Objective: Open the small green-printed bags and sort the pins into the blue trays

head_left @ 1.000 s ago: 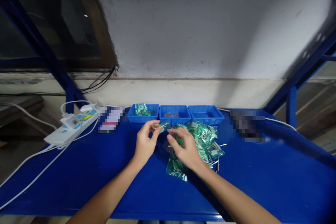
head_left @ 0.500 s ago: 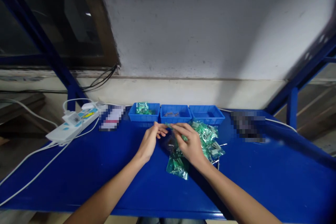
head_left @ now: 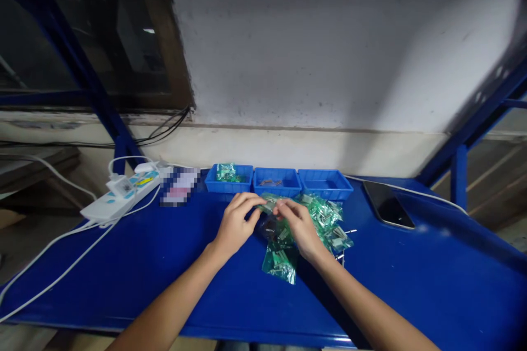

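Note:
My left hand [head_left: 239,224] pinches the left end of a small green plastic bag [head_left: 269,203] between thumb and fingers. At the bag's other end, my right hand [head_left: 300,226] has its fingers closed on it. The bag is held just above a pile of similar green bags [head_left: 323,211] with pale and metallic pieces inside. Nearest me in the pile lies one bag [head_left: 280,264] on the blue table. Under my hands is a darker clear bag [head_left: 269,227], partly hidden. Thin metal rods [head_left: 349,231] stick out on the pile's right side.
Three blue bins stand along the back: the left bin [head_left: 229,186] holds green bags, the middle bin [head_left: 278,189] small brownish pieces, and the right bin [head_left: 327,193] shows its bare floor. A phone [head_left: 388,204] lies right. A power strip [head_left: 119,197] with white cables sits left.
My left hand has come over and closed its fingers on the bag's left end. The bag sits slightly lower and shows more between my hands. The view has shifted a little.

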Motion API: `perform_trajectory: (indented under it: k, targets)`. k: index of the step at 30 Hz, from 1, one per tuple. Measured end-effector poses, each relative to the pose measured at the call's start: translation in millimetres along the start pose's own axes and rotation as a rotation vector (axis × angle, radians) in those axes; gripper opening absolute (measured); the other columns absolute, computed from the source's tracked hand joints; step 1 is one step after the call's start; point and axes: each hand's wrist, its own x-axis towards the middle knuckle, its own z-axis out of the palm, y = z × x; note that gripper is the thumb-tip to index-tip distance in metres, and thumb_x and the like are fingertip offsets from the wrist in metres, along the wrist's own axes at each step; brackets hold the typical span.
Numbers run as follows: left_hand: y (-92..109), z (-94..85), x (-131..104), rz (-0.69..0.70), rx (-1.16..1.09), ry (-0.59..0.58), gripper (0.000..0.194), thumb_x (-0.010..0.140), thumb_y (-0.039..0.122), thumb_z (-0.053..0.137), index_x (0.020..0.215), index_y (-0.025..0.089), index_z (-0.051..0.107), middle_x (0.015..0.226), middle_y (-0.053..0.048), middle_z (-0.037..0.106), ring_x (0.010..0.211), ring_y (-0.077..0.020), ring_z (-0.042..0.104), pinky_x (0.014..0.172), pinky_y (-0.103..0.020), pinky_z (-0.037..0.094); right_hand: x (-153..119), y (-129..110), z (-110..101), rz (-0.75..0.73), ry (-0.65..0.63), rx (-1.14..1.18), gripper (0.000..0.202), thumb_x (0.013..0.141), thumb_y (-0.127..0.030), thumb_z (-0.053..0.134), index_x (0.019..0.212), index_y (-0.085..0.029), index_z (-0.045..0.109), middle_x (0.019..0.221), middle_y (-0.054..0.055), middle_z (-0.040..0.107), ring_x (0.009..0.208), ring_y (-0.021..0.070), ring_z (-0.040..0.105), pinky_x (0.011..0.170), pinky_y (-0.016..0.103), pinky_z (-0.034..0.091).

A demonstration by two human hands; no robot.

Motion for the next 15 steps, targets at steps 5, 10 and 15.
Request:
perform_trajectory:
  k: [5, 10, 15]
  targets:
    - [4.2, 1.1, -1.6, 0.083, 0.074, -0.016, 0.02, 0.084, 0.014, 0.052, 0.099, 0.022, 0.063, 0.1, -0.005, 0.061, 0.098, -0.0204, 0.053, 0.088, -0.039, 0.042, 2.5, 0.0, 1.6, 0.091, 0.055, 0.122, 0.032, 0.08, -0.044, 0.056, 0.067, -0.015, 0.059, 0.057, -0.002, 0.051, 0.053, 0.0103, 0.045, 0.052, 0.022, 0.037]
    - [4.2, 5.5, -0.4, -0.318, -0.248, -0.046, 0.023, 0.088, 0.035, 0.048, 0.092, 0.017, 0.062, 0.089, -0.006, 0.063, 0.082, -0.0178, 0.057, 0.075, -0.031, 0.044, -0.7, 2.2, -0.7, -0.04, 0.128, -0.085, 0.031, 0.083, -0.034, 0.053, 0.105, -0.016, 0.066, 0.066, 0.002, 0.064, 0.056, 0.0147, 0.055, 0.055, 0.026, 0.043]
    - [1.9, 5.1, 0.6, -0.594, -0.672, -0.084, 0.034, 0.087, 0.045, 0.046, 0.089, 0.014, 0.06, 0.073, -0.004, 0.061, 0.06, -0.0117, 0.054, 0.054, -0.022, 0.038, -7.4, -1.0, 0.9, -0.362, -0.001, -0.3, 0.033, 0.083, -0.015, 0.045, 0.106, -0.022, 0.067, 0.094, 0.006, 0.069, 0.081, 0.0173, 0.063, 0.074, 0.03, 0.049]
